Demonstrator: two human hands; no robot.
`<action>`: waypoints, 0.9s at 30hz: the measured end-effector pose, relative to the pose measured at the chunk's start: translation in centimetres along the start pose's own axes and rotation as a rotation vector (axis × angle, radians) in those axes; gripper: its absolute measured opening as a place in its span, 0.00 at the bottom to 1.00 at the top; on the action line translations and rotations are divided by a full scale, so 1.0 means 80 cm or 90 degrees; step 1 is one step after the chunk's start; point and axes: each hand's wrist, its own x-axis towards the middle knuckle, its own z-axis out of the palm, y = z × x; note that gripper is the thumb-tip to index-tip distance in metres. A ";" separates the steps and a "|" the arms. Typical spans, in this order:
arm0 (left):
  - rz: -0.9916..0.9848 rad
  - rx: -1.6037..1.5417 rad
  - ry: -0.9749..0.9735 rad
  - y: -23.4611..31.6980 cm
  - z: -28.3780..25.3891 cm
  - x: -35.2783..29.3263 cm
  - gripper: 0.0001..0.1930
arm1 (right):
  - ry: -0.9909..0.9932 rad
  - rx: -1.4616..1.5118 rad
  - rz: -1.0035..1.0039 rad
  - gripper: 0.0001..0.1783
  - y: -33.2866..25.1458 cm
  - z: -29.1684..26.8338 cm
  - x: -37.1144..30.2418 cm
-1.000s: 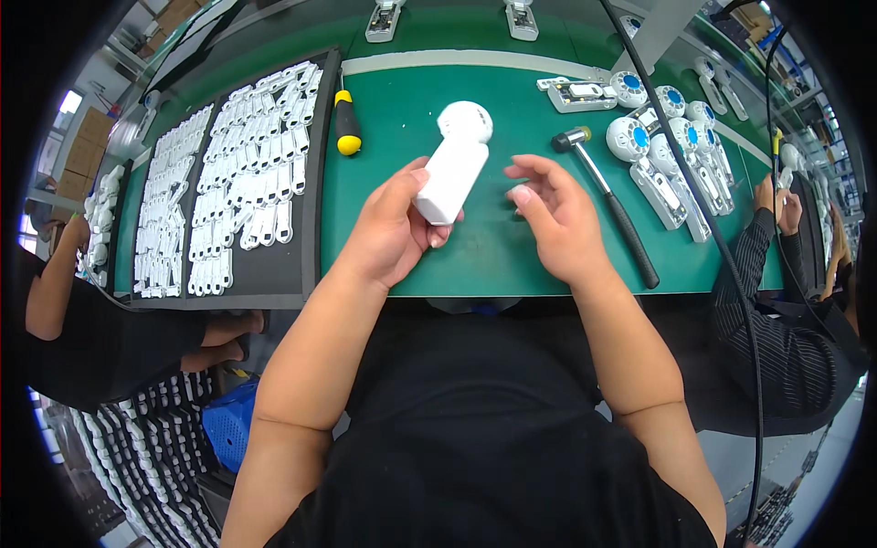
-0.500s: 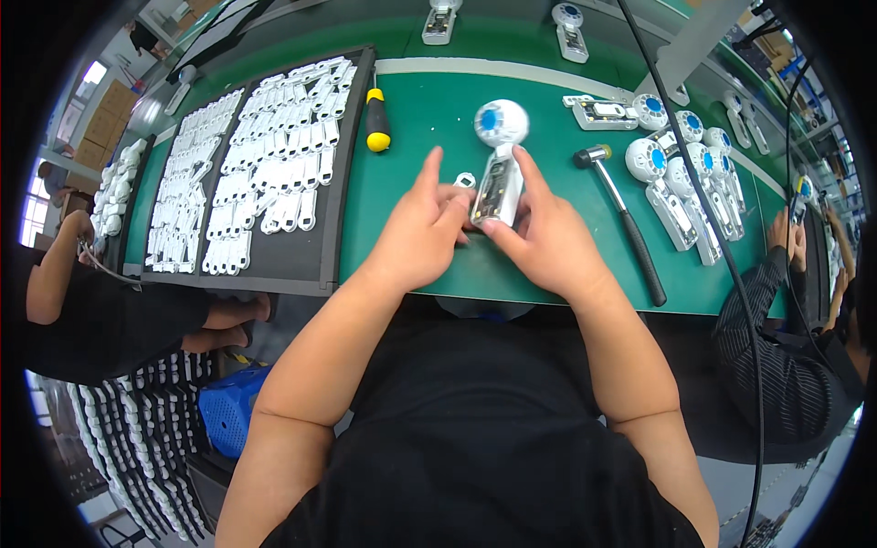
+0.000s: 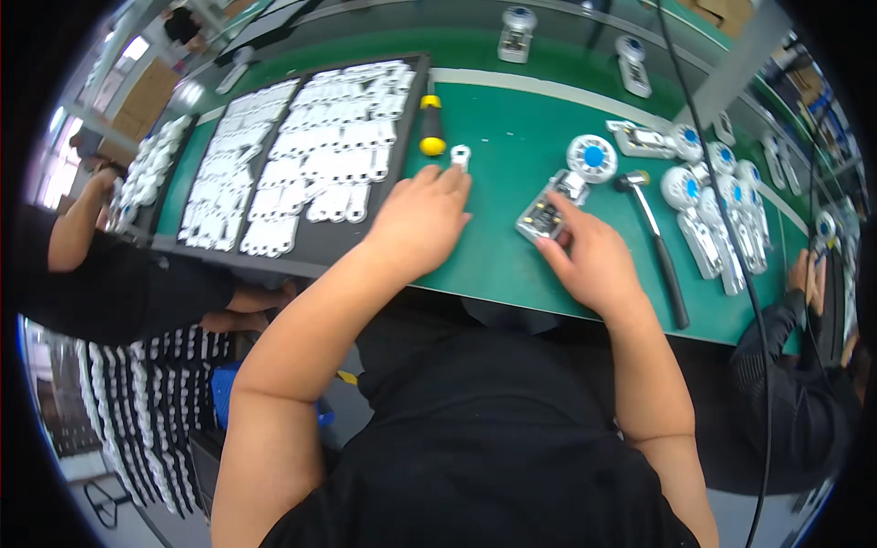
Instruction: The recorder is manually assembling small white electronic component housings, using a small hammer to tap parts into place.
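Observation:
My right hand (image 3: pixel 594 260) grips the lower handle of a white device shaped like a handheld fan, thumb and fingers on its sides. The fan (image 3: pixel 539 219) has a round head with a blue centre, and its open handle bares a circuit board. My left hand (image 3: pixel 420 219) is palm down beside the right edge of the black tray, its fingertips closed over the lower end of a small white handle cover (image 3: pixel 460 155). The hand hides the rest of that cover. Just beyond it lies a yellow-and-black screwdriver (image 3: pixel 433 125).
Rows of white covers fill the black tray (image 3: pixel 388 196) at left. A hammer (image 3: pixel 660 247) lies right of the fan, with several similar fans (image 3: pixel 702 239) beyond it. A black cable (image 3: pixel 722 201) hangs at right. Co-workers' hands (image 3: pixel 808 279) show at both sides.
My hands have moved apart. The left went left toward the tray with the small cover; the right carried the fan rightward and tilted its head to the right. The view has shifted.

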 end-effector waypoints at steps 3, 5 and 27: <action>0.050 -0.004 0.110 -0.010 -0.001 0.004 0.18 | 0.027 0.005 -0.022 0.34 0.008 0.004 -0.003; 0.084 -0.004 0.161 -0.022 -0.016 -0.004 0.17 | 0.040 -0.012 -0.037 0.30 0.010 0.005 -0.005; -0.051 -0.189 0.114 -0.123 -0.056 -0.098 0.05 | 0.075 0.052 0.006 0.17 0.005 0.005 -0.009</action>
